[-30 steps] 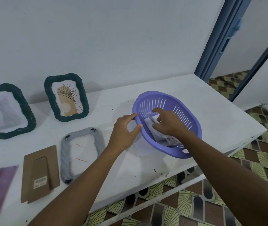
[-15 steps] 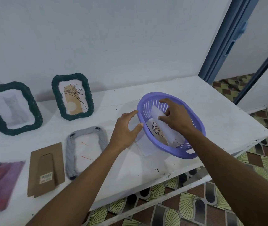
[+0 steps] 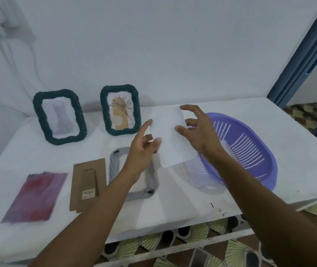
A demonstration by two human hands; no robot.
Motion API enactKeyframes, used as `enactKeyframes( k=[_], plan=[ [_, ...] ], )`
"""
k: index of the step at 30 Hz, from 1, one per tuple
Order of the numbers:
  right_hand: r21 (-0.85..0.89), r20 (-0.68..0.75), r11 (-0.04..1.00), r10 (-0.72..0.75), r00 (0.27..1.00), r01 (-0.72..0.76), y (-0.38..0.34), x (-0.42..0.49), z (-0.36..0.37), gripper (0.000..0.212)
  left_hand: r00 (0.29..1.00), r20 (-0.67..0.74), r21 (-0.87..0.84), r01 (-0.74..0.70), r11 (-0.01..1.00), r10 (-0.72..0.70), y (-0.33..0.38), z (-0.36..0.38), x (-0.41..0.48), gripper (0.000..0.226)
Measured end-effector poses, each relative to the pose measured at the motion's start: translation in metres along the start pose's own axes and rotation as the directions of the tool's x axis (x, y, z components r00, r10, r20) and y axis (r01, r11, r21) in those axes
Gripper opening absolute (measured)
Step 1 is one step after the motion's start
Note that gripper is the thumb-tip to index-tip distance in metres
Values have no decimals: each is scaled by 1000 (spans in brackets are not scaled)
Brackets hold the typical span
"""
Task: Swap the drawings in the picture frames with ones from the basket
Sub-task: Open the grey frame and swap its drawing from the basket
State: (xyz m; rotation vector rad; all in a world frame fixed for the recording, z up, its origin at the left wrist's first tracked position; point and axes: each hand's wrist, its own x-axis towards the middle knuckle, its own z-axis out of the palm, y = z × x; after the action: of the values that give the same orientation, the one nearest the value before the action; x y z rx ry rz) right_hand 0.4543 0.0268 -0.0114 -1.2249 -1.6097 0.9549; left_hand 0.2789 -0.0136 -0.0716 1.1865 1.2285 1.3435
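Change: drawing sheet [image 3: 173,139] out of purple basket [image 3: 269,162], now above worktop [image 3: 173,199] middle.
Right hand [image 3: 202,132]: pinches sheet's right edge.
Left hand [image 3: 142,149]: off basket, at sheet's left edge; grip unclear.
Next: probably into grey frame [image 3: 113,164].

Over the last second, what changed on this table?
The right hand lifted a white sheet out of the purple basket and carried it left, over the table. The left hand let go of the basket's rim and now pinches the sheet's left edge. The two green frames, grey frame, brown backing and red drawing stayed put.
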Motion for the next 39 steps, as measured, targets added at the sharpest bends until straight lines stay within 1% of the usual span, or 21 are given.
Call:
enactKeyframes(
  k=[1, 3, 7, 9, 10, 12, 14, 17, 18, 19, 23, 24, 26, 28, 30, 33, 37, 39],
  plan=[
    [45, 14, 999, 13, 1000, -14, 3, -2, 10, 44, 999, -41, -2, -2, 1000, 2, -1, -11, -2, 42],
    [52, 38, 998, 39, 999, -41, 15, -6, 32, 38, 994, -111, 67, 8, 998, -1, -3, -34, -9, 33],
    [-70, 102, 996, 62, 993, -55, 46, -16, 75, 30, 985, -170, 282, 54, 958, -5, -15, -73, -29, 29],
    [-124, 150, 990, 81, 985, -62, 59, -22, 93, 27, 984, -174, 375, 101, 922, -37, -21, -86, -38, 28],
    [-183, 165, 982, 79, 983, -49, 65, -24, 100, 26, 984, -173, 437, 103, 893, -29, -25, -92, -41, 29],
    [-321, 196, 947, 37, 980, 29, 74, -27, 110, 26, 987, -161, 588, 74, 806, 26, -31, -101, -43, 31],
    [-426, 233, 898, -8, 972, 110, 80, -29, 116, 27, 988, -127, 718, 32, 695, 85, -37, -107, -45, 31],
    [-491, 246, 850, -74, 967, 190, 89, -34, 121, 26, 988, -46, 878, -31, 478, 148, -52, -116, -44, 30],
    [-500, 235, 840, -102, 967, 210, 91, -35, 122, 26, 987, -33, 899, -39, 437, 158, -57, -119, -43, 31],
    [-509, 228, 829, -131, 965, 233, 94, -36, 122, 26, 986, -26, 907, -45, 418, 163, -59, -121, -44, 32],
    [-473, 241, 825, -216, 946, 309, 103, -40, 121, 27, 991, 24, 910, -77, 408, 133, -64, -128, -47, 52],
    [-455, 242, 830, -234, 942, 323, 105, -41, 120, 27, 991, 39, 911, -86, 402, 125, -65, -129, -47, 54],
    [-429, 238, 838, -255, 937, 336, 108, -43, 121, 29, 992, 50, 918, -91, 387, 114, -65, -131, -45, 50],
    [-417, 233, 846, -254, 939, 332, 110, -44, 121, 31, 993, 56, 926, -89, 367, 100, -66, -131, -43, 48],
    [-407, 226, 854, -250, 942, 324, 109, -44, 121, 31, 995, 58, 933, -83, 350, 83, -67, -130, -42, 52],
    [-412, 221, 854, -245, 944, 318, 108, -45, 120, 33, 994, 50, 933, -80, 351, 93, -72, -131, -43, 60],
    [-411, 221, 858, -234, 947, 308, 108, -44, 121, 37, 997, 30, 936, -53, 349, 72, -74, -131, -42, 55],
    [-404, 224, 862, -230, 947, 305, 109, -44, 121, 37, 997, 30, 934, -54, 353, 73, -75, -132, -41, 58]
  ],
)
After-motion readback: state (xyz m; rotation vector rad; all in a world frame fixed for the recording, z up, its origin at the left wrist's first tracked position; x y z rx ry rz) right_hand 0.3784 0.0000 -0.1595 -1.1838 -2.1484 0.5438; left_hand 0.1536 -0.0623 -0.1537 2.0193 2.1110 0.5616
